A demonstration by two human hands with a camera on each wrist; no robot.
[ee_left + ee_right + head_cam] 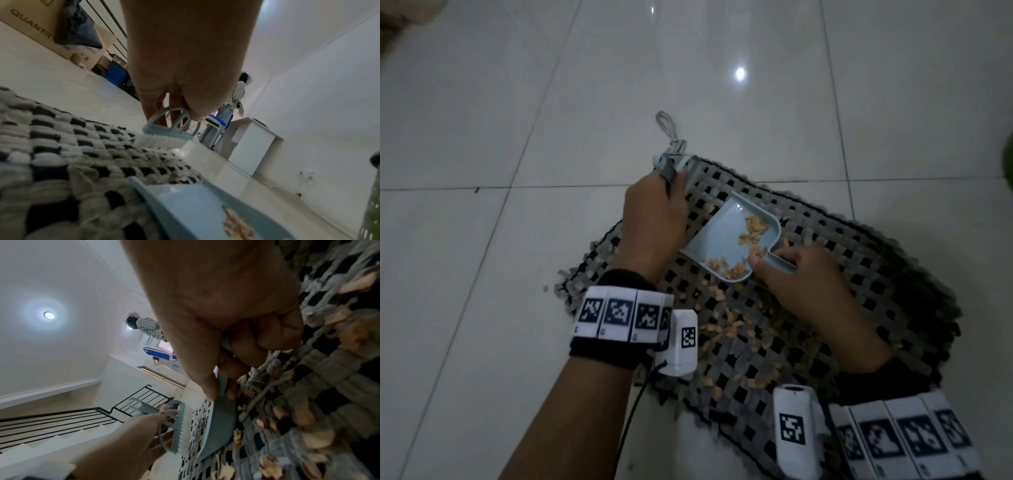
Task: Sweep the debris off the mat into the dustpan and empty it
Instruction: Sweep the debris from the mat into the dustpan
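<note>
A grey and black woven mat lies on the tiled floor, strewn with tan debris. On it sits a light blue dustpan holding some of the debris. My right hand grips the dustpan's handle, thumb on top. My left hand grips a light blue hand brush by its arched handle, and the white bristles rest at the mat's far left corner. The brush stands a little apart from the dustpan's open edge.
A grey cord loop lies on the floor beyond the mat's corner. A green basket stands to the right. A person, a white cabinet, cardboard boxes and stair railings are farther off.
</note>
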